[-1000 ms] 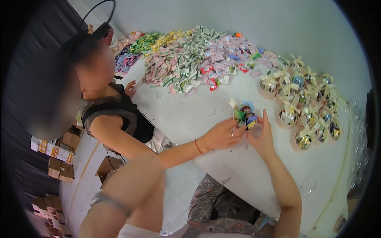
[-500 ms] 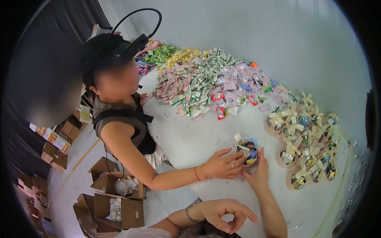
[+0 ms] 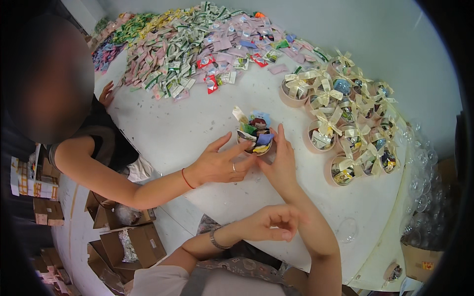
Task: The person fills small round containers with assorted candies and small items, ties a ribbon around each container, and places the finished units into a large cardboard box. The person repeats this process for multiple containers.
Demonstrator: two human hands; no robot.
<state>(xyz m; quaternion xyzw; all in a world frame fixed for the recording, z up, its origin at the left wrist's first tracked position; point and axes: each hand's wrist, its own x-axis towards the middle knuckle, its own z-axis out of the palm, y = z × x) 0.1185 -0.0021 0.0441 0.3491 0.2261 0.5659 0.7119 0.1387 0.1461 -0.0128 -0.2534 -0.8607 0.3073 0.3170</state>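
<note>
Two hands meet at the candy cup [image 3: 255, 135]: right hand [image 3: 281, 160] cups its right side w/ fingers together, left hand [image 3: 274, 222] hangs loosely curled, empty, nearer the body.

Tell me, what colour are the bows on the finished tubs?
Pale cream-yellow bows, clearest in the head view.

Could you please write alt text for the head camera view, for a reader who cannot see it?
Seen from above, the person's right hand and a co-worker's hand together hold a small round tub stuffed with colourful packets on a white table. The left hand hovers empty near the body. Loose sachets and ribbon-tied tubs lie beyond.
</note>
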